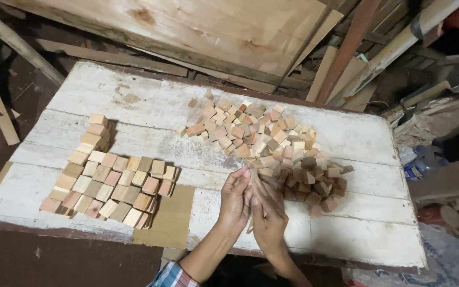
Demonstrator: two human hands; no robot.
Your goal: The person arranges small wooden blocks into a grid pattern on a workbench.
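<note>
From the head view, both hands meet at the near edge of the white desk (107,87): left hand (235,199) and right hand (268,215) pinch a pale sliver of wood (254,183) between them, grips closed on it. It looks like sorting, loose block heap (272,149) just beyond, stacked blocks (110,186) left. A blue packet (414,169) lies right of the desk.

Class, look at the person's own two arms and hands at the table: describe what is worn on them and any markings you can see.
Both the left hand and right hand are bare: no gloves, rings or watch visible. The left arm shows a plaid cuff in blue, red and white; the right forearm is uncovered.
</note>
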